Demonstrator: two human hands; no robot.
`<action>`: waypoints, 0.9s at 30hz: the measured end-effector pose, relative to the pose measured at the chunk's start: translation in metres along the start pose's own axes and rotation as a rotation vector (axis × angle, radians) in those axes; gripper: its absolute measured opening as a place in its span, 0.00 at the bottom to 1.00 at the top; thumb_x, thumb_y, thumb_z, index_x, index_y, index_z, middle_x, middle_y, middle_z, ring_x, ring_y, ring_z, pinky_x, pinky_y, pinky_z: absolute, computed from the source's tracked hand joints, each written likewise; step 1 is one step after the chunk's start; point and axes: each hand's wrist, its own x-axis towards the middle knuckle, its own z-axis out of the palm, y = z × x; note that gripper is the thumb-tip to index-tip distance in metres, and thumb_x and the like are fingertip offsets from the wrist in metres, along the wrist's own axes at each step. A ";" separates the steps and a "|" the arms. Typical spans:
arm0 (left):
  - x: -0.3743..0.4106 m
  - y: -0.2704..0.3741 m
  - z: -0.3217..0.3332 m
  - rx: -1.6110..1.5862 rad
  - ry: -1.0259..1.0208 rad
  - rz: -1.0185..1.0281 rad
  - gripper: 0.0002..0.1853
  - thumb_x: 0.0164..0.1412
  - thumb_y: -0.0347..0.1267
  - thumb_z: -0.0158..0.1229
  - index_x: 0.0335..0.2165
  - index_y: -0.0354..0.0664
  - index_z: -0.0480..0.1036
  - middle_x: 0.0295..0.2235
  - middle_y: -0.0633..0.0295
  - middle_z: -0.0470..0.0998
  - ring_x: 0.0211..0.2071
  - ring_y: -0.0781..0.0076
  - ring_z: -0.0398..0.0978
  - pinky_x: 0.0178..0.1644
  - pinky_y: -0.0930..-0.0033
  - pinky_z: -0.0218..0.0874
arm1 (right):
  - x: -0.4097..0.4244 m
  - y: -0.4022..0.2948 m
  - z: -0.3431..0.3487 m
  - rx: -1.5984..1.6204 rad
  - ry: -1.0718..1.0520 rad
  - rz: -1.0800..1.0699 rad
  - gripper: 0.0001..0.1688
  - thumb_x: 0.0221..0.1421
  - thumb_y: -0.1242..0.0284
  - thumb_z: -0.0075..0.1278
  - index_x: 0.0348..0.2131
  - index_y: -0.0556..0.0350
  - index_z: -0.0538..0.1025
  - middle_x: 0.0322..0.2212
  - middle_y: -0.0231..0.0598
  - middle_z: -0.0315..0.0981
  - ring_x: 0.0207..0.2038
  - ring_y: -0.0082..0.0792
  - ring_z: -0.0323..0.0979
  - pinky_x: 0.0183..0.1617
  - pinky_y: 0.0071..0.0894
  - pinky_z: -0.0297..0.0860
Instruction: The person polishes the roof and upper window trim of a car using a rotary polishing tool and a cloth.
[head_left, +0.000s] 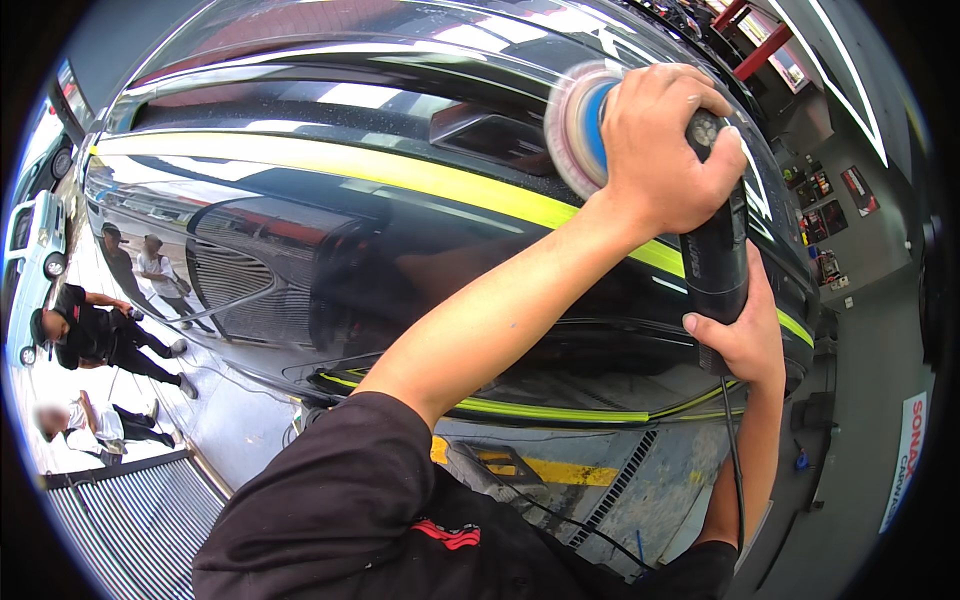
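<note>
A black corded car polisher (716, 262) with a round blue-edged pad (585, 131) lies against the glossy black hood of a car (420, 232). The pad looks blurred at its rim. My left hand (667, 142) grips the polisher's head above the pad. Around the rear of its body my right hand (739, 322) is closed, near the power cord (731, 442). A yellow-green stripe (337, 169) runs along the hood beside a dark hood scoop (487, 135). Small specks show on the paint near the stripe.
Two people (112, 330) (90, 427) stand at the left, near a light-coloured vehicle (37, 236). Below the car are a floor grate (615, 487), a grey-and-yellow object (495, 472) and a trailing cable (577, 521). A grey wall (870, 352) with hung items is at the right.
</note>
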 end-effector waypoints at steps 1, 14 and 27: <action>0.000 0.000 0.000 -0.013 0.006 -0.001 0.10 0.47 0.34 0.60 0.29 0.40 0.78 0.36 0.56 0.81 0.39 0.55 0.75 0.48 0.58 0.64 | 0.000 -0.001 0.000 -0.013 0.002 0.003 0.57 0.38 0.69 0.69 0.65 0.62 0.60 0.50 0.43 0.74 0.51 0.35 0.73 0.59 0.34 0.66; -0.014 0.020 0.083 -0.056 -0.293 -0.348 0.13 0.50 0.39 0.59 0.29 0.41 0.80 0.35 0.52 0.80 0.41 0.47 0.75 0.49 0.52 0.66 | -0.028 0.025 -0.042 0.105 0.109 0.197 0.55 0.39 0.63 0.68 0.64 0.61 0.63 0.47 0.39 0.71 0.48 0.33 0.69 0.58 0.32 0.64; 0.008 -0.001 0.050 -0.147 -0.436 -0.273 0.15 0.56 0.38 0.60 0.35 0.37 0.80 0.34 0.53 0.81 0.38 0.58 0.78 0.48 0.61 0.67 | -0.024 0.022 -0.007 0.017 0.186 0.076 0.57 0.39 0.64 0.70 0.64 0.61 0.61 0.48 0.51 0.75 0.50 0.42 0.75 0.58 0.40 0.68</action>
